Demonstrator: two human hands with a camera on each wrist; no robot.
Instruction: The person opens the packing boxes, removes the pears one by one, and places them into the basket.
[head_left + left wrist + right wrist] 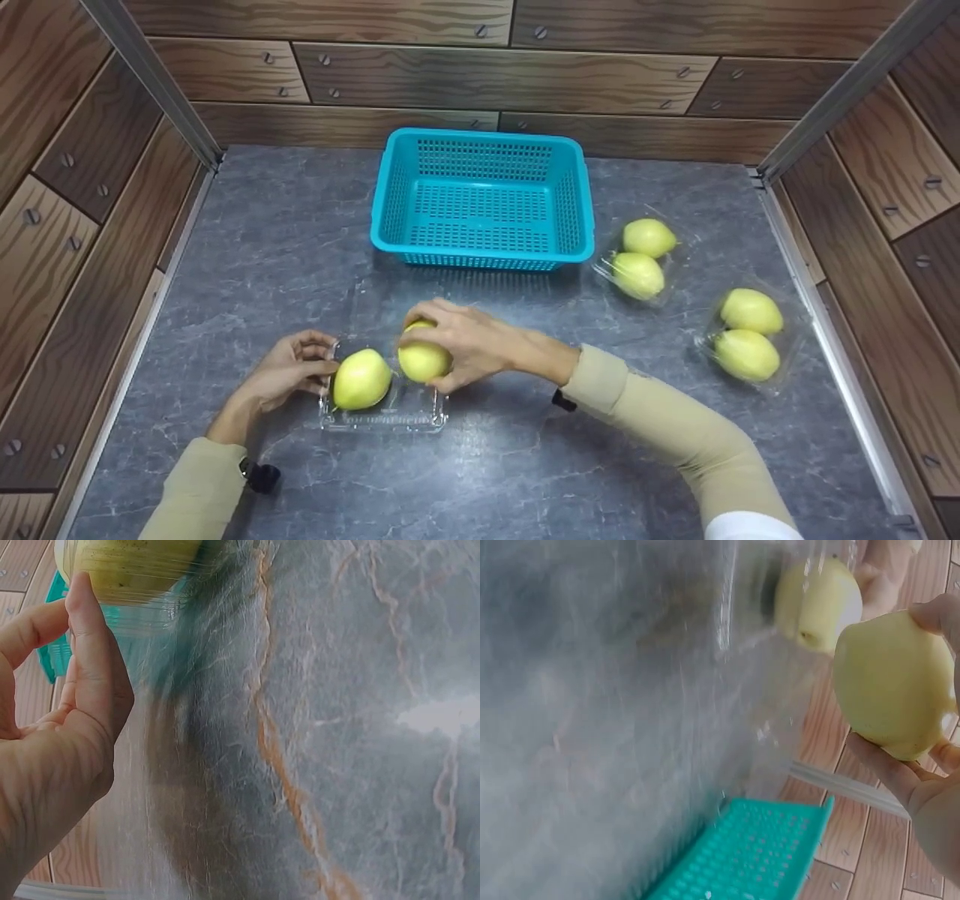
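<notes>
My right hand (pixel 476 341) grips a yellow-green pear (pixel 422 358) above the right half of a clear plastic clamshell box (pixel 390 421). In the right wrist view, fingers and thumb wrap that pear (pixel 892 682) from the right. Another pear (pixel 362 380) lies in the box's left half. At the box's left side, my left hand (pixel 289 367) pinches the plastic wall between thumb and fingers. The left wrist view shows thumb and fingertips meeting beside the clear plastic, a pear (pixel 142 570) behind it.
A turquoise perforated basket (pixel 480 255) stands behind the box, with nothing in it. To the right lie two clear packs of two pears each, one nearer the basket (pixel 637 276), one nearer the right edge (pixel 748 355). Wood-patterned panels (pixel 510 79) wall the grey table.
</notes>
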